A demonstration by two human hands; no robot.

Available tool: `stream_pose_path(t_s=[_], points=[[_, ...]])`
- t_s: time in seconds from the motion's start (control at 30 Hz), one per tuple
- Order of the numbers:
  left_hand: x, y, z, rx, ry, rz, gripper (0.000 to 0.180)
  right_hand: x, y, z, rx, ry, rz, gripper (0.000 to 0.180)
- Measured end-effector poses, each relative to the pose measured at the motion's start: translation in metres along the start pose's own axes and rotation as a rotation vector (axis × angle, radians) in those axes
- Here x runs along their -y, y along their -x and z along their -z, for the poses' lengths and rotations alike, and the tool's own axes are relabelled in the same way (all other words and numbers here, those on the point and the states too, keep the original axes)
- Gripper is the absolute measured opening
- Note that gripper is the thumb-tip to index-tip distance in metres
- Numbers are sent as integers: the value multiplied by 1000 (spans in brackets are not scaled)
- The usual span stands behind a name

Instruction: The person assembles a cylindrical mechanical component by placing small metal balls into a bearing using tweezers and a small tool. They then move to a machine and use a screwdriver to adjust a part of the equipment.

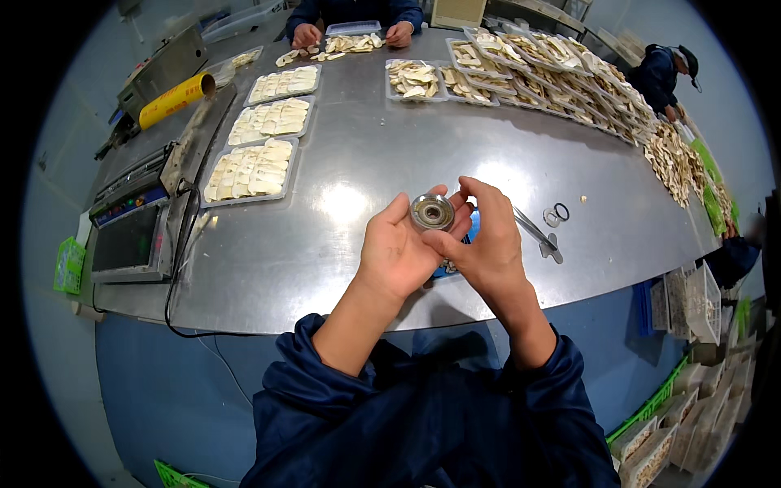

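The person wears a dark navy-blue work jacket of smooth, slightly shiny cloth. Both sleeves are pushed up and bunched into thick, crumpled rolls below the elbows, so the forearms are bare. The left hand [396, 252] and the right hand [480, 244] are bare too, with no gloves, rings or watch to be seen. The cloth falls in deep folds across the chest and lap, the same plain blue throughout, with no visible markings, buttons or zip.

Steel table [350, 163], trays of pale slices [252, 169], tweezers [537, 234], two small rings [556, 214], perhaps mushroom pieces [675, 163] heaped
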State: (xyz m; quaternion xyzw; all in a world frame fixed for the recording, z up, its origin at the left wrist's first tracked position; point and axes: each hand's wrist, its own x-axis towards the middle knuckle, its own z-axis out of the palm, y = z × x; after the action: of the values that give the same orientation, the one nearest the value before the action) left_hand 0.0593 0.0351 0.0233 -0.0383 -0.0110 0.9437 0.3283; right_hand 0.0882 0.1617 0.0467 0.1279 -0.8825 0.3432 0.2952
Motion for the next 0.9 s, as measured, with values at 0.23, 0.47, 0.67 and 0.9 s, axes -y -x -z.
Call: stream_pose_path(t_s=[0.23, 0.47, 0.67, 0.9], points=[[2, 1, 3, -75, -13, 41, 44, -22, 3, 18, 122, -69, -108, 67], [-1, -3, 5, -163, -81, 48, 36, -41, -2, 26, 223, -157, -196, 57], [-4, -7, 6, -191, -1, 49, 36, -131, -12, 65, -32, -7, -356, 19], [-10, -14, 14, -118, 45, 55, 35, -239, 20, 97, 146, 579, -493, 18]])
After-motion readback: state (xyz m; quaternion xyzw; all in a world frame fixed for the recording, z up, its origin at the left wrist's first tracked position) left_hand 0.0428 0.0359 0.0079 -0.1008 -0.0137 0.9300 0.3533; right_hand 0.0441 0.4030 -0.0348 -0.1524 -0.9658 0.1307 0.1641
